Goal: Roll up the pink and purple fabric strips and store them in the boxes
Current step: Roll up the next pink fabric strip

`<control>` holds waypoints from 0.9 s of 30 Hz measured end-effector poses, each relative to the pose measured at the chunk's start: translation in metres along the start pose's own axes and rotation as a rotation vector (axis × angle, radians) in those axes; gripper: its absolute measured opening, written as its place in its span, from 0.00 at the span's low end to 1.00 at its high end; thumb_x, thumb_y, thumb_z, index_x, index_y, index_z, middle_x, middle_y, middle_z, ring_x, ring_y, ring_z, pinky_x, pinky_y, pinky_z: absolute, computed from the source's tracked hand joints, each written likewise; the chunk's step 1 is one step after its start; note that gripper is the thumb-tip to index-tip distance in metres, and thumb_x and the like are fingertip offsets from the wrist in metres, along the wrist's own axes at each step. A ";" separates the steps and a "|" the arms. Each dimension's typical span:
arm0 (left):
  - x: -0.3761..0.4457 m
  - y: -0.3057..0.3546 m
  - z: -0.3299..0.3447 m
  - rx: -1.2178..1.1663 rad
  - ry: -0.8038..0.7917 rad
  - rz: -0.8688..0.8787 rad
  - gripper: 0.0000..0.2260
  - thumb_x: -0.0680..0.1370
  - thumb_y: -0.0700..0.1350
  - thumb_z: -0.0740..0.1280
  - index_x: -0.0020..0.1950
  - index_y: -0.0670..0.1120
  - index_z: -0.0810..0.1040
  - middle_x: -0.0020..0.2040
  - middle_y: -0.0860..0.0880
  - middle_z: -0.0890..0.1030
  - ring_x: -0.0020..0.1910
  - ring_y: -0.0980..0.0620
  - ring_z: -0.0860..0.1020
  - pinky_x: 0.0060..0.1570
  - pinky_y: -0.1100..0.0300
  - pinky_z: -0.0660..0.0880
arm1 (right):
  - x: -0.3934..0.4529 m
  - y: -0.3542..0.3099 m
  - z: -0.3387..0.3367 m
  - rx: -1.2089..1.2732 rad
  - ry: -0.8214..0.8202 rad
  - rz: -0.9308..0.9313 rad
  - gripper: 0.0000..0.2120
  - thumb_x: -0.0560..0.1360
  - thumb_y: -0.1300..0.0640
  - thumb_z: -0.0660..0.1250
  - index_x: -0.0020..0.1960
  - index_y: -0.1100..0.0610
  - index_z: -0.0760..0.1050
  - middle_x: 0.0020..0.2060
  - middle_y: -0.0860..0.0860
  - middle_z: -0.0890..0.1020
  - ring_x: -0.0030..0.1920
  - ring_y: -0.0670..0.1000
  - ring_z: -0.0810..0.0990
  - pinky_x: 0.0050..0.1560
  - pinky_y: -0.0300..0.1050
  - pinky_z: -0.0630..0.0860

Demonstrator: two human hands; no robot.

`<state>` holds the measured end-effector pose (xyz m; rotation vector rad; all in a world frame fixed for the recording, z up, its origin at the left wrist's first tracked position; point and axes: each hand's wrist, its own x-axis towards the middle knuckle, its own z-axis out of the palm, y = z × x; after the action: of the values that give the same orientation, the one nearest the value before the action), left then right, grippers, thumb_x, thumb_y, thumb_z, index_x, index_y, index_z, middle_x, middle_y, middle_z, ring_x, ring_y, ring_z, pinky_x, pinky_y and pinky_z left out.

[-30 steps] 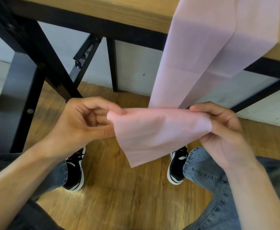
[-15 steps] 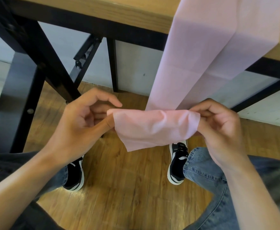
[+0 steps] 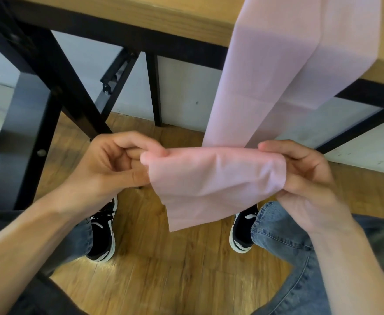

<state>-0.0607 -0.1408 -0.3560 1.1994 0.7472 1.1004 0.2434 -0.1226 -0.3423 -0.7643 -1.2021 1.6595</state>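
The pink fabric strip point(image 3: 216, 183) was thin, matte and softly creased, a long flat band that hung down over the edge of the wooden table point(image 3: 163, 14) and ended in a loose fold held below that edge, above the floor. The left hand point(image 3: 116, 164) pinched the fold's left end between thumb and curled fingers; the right hand point(image 3: 304, 176) gripped its right end, fingers curled over the top and thumb beneath. Between them the cloth bunched into a wrinkled, roughly tubular shape, with a slack corner drooping under it. The table had a pale grained top on a black metal frame point(image 3: 50, 71) with angled braces. Beneath the table lay warm-toned wood-plank flooring point(image 3: 163, 280), and behind it a pale wall. Under the fabric sat black sneakers point(image 3: 103, 235) with white soles and a white mark, possibly a logo, too blurred to read, below blue denim jeans point(image 3: 284, 235).
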 end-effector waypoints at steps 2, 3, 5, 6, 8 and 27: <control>0.000 0.000 0.004 0.080 0.058 0.034 0.09 0.74 0.50 0.76 0.52 0.51 0.85 0.47 0.45 0.87 0.44 0.47 0.87 0.41 0.58 0.84 | 0.000 -0.001 0.004 -0.077 0.012 -0.039 0.18 0.63 0.58 0.81 0.52 0.51 0.87 0.44 0.47 0.88 0.45 0.45 0.86 0.42 0.38 0.81; 0.000 0.000 0.006 0.148 0.089 0.051 0.06 0.75 0.48 0.74 0.52 0.51 0.85 0.48 0.45 0.87 0.45 0.47 0.87 0.41 0.59 0.84 | -0.001 -0.001 0.006 -0.146 0.046 -0.063 0.15 0.64 0.55 0.81 0.51 0.49 0.87 0.44 0.46 0.88 0.45 0.45 0.86 0.42 0.38 0.81; -0.001 0.000 0.010 0.287 0.124 0.075 0.06 0.76 0.42 0.69 0.51 0.49 0.83 0.49 0.46 0.87 0.47 0.48 0.87 0.42 0.61 0.83 | 0.000 -0.001 0.006 -0.317 0.161 -0.103 0.13 0.68 0.61 0.78 0.48 0.45 0.87 0.42 0.46 0.88 0.44 0.46 0.86 0.43 0.38 0.80; -0.002 0.000 0.011 0.356 0.117 0.090 0.06 0.77 0.41 0.68 0.52 0.48 0.82 0.50 0.47 0.87 0.49 0.49 0.86 0.43 0.62 0.83 | 0.000 0.001 0.005 -0.387 0.209 -0.117 0.16 0.69 0.64 0.75 0.47 0.44 0.87 0.42 0.46 0.88 0.44 0.46 0.86 0.43 0.39 0.80; -0.002 0.000 0.011 0.480 0.078 0.141 0.06 0.79 0.39 0.67 0.54 0.46 0.79 0.53 0.50 0.85 0.53 0.51 0.85 0.47 0.61 0.82 | 0.001 0.003 0.005 -0.458 0.244 -0.142 0.18 0.72 0.67 0.69 0.46 0.43 0.87 0.41 0.46 0.87 0.42 0.47 0.85 0.43 0.39 0.80; 0.001 0.001 0.000 -0.003 -0.075 0.004 0.10 0.74 0.51 0.77 0.53 0.51 0.85 0.47 0.50 0.86 0.44 0.52 0.85 0.42 0.59 0.83 | 0.002 0.006 0.000 -0.031 0.081 -0.027 0.11 0.65 0.50 0.80 0.46 0.49 0.87 0.41 0.46 0.86 0.41 0.44 0.83 0.40 0.35 0.77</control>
<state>-0.0605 -0.1397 -0.3552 1.2339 0.6857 1.0534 0.2407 -0.1219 -0.3478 -0.8234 -1.1780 1.5766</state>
